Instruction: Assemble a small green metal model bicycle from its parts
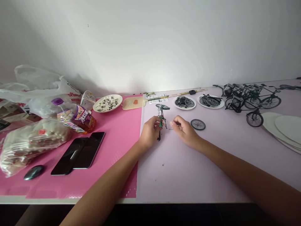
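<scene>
My left hand is closed round a small green and black model bicycle frame, which stands over the pale purple table cover. A wheel or similar round part shows at the far end of the frame. My right hand pinches a thin light-coloured rod that reaches left to the frame. Right of my right hand, a loose spoked wheel lies flat. Nearer the front, a tiny dark piece rests on the cover.
Two white plates hold wheels and dark parts. Model bicycles stand at the right beside stacked white plates. Leftward are a bowl of pieces, a drink bottle, two phones, a dark oval object and plastic bags.
</scene>
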The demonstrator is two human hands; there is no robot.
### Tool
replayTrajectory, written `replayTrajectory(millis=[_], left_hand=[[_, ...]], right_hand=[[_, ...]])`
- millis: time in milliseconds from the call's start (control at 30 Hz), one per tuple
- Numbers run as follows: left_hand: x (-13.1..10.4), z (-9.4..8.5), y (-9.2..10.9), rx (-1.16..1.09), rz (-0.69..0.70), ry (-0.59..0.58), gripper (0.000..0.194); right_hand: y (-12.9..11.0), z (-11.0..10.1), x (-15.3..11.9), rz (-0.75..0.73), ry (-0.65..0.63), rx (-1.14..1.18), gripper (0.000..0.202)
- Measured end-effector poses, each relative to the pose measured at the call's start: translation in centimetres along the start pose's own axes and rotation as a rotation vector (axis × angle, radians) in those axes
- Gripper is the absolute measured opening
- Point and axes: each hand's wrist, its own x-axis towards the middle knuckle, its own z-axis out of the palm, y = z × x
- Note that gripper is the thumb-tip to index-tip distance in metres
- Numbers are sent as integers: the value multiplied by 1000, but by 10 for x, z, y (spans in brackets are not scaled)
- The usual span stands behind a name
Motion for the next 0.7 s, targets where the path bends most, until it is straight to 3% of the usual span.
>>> replayTrajectory(millis=[267,467,700], left_hand=[[-1,0,-3,56,11,-18,30],[-3,2,-6,127,-4,4,31],[-4,0,7,351,-2,1,35]], right_hand=[[-7,-1,0,40,-7,-51,44],[-11,-2,-2,16,-10,15,26],[-8,-1,-1,-29,-17,20,20]])
